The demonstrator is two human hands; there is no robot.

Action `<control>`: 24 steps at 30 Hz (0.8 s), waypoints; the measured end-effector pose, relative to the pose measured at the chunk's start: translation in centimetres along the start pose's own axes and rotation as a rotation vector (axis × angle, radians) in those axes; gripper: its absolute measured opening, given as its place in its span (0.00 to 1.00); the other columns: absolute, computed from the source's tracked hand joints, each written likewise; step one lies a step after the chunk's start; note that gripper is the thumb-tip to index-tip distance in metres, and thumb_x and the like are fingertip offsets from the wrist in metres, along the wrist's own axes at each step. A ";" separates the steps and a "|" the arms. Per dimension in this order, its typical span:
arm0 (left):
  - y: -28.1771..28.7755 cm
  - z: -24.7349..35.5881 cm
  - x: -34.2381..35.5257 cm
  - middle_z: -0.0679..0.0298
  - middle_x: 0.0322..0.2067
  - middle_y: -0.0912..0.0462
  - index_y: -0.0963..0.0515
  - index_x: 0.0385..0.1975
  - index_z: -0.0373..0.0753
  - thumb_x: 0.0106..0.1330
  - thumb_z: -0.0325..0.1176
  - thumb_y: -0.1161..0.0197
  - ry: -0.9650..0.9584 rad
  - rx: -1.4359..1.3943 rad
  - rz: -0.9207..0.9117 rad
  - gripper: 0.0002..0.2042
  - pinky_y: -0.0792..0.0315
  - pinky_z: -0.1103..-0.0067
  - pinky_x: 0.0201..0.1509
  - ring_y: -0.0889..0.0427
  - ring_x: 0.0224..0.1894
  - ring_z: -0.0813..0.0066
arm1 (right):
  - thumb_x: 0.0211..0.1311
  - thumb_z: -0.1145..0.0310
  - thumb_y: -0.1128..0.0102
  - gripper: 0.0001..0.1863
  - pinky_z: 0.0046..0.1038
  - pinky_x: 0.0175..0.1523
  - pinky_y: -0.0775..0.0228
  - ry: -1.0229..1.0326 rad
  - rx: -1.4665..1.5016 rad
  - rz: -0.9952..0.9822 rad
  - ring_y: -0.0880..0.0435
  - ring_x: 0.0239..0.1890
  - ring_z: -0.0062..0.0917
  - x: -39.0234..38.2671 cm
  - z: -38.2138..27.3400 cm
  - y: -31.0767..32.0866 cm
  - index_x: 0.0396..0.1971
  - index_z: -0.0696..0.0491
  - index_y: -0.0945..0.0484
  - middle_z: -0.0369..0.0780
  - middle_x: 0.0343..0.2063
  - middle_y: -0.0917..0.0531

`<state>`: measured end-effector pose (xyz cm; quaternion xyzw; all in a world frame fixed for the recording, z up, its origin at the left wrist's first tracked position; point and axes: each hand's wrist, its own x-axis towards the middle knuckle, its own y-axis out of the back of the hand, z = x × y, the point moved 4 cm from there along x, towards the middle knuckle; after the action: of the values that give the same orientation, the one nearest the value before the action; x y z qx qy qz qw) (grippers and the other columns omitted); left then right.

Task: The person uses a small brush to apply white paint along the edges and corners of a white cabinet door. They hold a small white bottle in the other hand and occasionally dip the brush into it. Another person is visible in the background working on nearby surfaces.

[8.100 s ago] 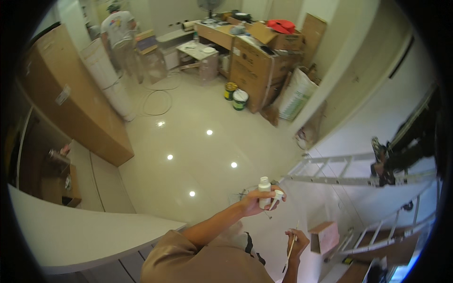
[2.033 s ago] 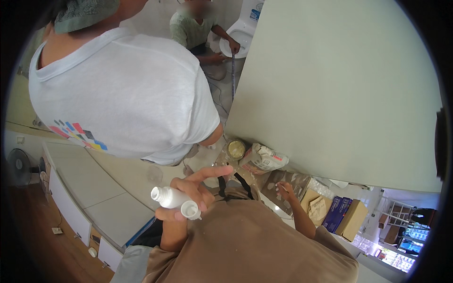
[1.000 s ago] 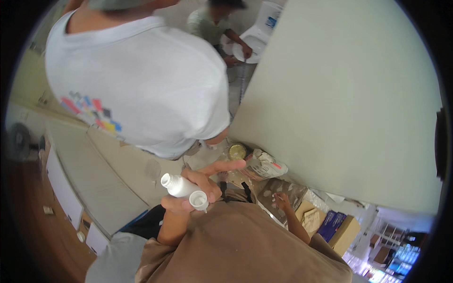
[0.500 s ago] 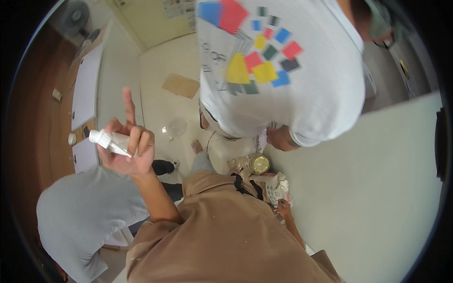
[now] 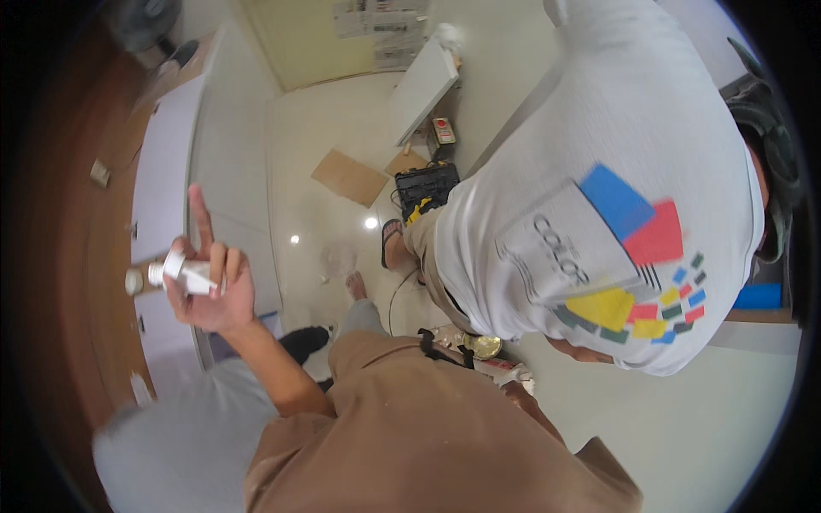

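Observation:
My left hand (image 5: pixel 224 292), left of centre, grips a small white bottle (image 5: pixel 195 275) on its side, a white cap beside the neck; its index finger points up. My right hand (image 5: pixel 517 395), low right of centre beside my brown top, is partly hidden and blurred, so its fingers and contents are unclear. Near it are a round tin (image 5: pixel 486 346) and a paper bag (image 5: pixel 519 376) on the floor. A co-worker in a white printed shirt (image 5: pixel 590 197) bends over close on the right. A second person in grey (image 5: pixel 180 427) is low at my left.
A white cabinet (image 5: pixel 162 179) runs along the left, with a fan (image 5: pixel 145 26) at its far end. Ahead are a cardboard sheet (image 5: pixel 346 175), a black toolbox (image 5: pixel 428 184), a leaning white board (image 5: pixel 423 90) and a cord across the tiled floor. A pale panel (image 5: pixel 667 419) fills the lower right.
The view has swung round. The white-shirted back has shifted rightward; the toolbox and board have appeared; the toilet and crouching person are out of view. My left hand still holds the bottle, now farther left.

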<state>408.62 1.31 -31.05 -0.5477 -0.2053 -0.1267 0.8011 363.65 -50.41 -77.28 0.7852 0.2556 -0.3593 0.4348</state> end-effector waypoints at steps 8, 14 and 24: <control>10.8 2.7 11.7 0.47 0.73 0.57 0.23 0.44 0.38 0.61 0.38 0.40 0.129 0.014 0.086 0.15 0.39 0.84 0.26 0.32 0.16 0.84 | 0.41 0.62 0.28 0.22 0.31 0.39 0.18 -0.244 0.286 -0.213 0.13 0.35 0.35 3.5 -15.5 2.0 0.37 0.59 0.17 0.46 0.31 0.15; 16.2 -1.9 24.0 0.48 0.73 0.57 0.23 0.43 0.39 0.59 0.38 0.38 0.287 -0.015 0.050 0.15 0.40 0.84 0.24 0.31 0.15 0.84 | 0.45 0.63 0.31 0.19 0.31 0.38 0.18 -0.330 0.467 -0.415 0.13 0.35 0.35 4.0 -24.7 2.6 0.37 0.59 0.17 0.45 0.31 0.15; 21.3 -23.7 44.8 0.47 0.73 0.62 0.25 0.39 0.41 0.59 0.38 0.35 0.740 -0.340 -0.188 0.12 0.40 0.84 0.24 0.26 0.16 0.84 | 0.54 0.69 0.40 0.12 0.31 0.36 0.18 -0.413 0.881 -0.469 0.12 0.33 0.30 14.9 -41.6 10.6 0.37 0.57 0.18 0.43 0.30 0.15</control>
<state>461.85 -11.87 -35.15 -0.5684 0.0714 -0.4195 0.7041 394.53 -18.25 -68.64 0.7281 0.1586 -0.6667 0.0135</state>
